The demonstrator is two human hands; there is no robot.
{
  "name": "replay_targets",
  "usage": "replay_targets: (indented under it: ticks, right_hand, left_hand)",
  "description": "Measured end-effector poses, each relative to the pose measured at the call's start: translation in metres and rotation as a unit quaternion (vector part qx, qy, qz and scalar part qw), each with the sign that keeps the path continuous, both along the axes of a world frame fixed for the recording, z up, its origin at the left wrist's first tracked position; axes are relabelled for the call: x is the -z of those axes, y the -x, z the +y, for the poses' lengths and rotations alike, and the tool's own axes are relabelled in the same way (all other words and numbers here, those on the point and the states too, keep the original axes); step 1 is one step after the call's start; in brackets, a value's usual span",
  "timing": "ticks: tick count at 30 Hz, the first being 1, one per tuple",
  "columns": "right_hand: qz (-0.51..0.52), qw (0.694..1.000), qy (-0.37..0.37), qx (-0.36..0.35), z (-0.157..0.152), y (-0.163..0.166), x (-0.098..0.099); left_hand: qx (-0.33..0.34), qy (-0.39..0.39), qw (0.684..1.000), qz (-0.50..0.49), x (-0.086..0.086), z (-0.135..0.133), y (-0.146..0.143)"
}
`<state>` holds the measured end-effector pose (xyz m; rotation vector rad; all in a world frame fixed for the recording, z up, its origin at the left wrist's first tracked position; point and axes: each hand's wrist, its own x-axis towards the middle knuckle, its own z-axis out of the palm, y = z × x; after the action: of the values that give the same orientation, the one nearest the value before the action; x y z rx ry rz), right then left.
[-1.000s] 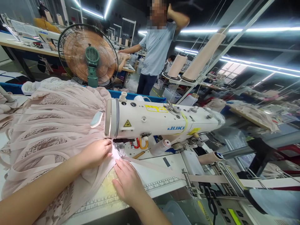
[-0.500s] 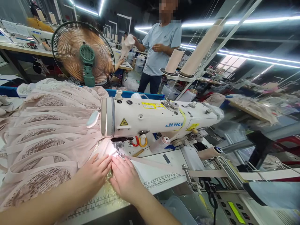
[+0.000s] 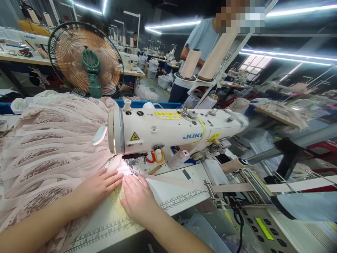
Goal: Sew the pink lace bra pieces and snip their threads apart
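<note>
My left hand [image 3: 101, 184] lies flat with outstretched fingers on pale pink fabric [image 3: 86, 154], left of the lit needle area of a white sewing machine [image 3: 155, 131]. Beside it, my right hand [image 3: 138, 196] rests palm down, its fingers stretched forward over the fabric's edge just in front of the needle area. A pale pink elastic band [image 3: 171, 180] runs from the right through a metal guide [image 3: 209, 189] to the right hand's fingertips. The needle itself is hidden. Bunched lace-trimmed pieces [image 3: 42, 154] pile up at the left.
A ruler strip [image 3: 105, 228] crosses the table's front edge. Thread snips with red and yellow handles [image 3: 159, 155] lie behind the needle. Thread cones [image 3: 191, 63] stand on a rack, and a large fan [image 3: 86, 59] is at the back left. A person [image 3: 200, 38] stands beyond the machine.
My left hand has drawn slightly back to the left, apart from the right one. The person beyond has moved right and turned. The view has shifted slightly.
</note>
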<state>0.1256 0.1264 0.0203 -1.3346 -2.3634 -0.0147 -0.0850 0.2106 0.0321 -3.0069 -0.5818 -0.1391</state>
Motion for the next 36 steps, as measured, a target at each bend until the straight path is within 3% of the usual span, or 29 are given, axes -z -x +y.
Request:
replay_targets:
  ticks: [13, 19, 26, 29, 31, 36]
  right_hand:
    - [-0.019, 0.994, 0.103, 0.036, 0.005, 0.013, -0.008]
    - [-0.032, 0.985, 0.156, 0.067, 0.015, 0.027, -0.018]
    - [-0.010, 0.990, 0.115, 0.085, 0.011, 0.034, -0.011]
    - [0.022, 0.996, 0.078, 0.048, 0.001, 0.018, -0.021]
    - [0.026, 0.994, 0.095, 0.049, 0.001, -0.002, -0.035]
    - [-0.048, 0.964, 0.135, 0.226, 0.039, -0.063, -0.060]
  left_hand:
    - [0.049, 0.040, 0.998, -0.009, 0.002, 0.029, 0.011]
    - [0.038, 0.033, 0.999, -0.013, -0.003, 0.039, 0.013]
    - [0.027, 0.017, 0.999, 0.001, -0.015, 0.049, 0.010]
    - [0.023, -0.003, 1.000, 0.004, -0.017, 0.054, 0.010]
    - [0.011, -0.016, 1.000, 0.007, -0.018, 0.057, 0.009]
    - [-0.018, -0.034, 0.999, 0.007, -0.017, 0.064, 0.005]
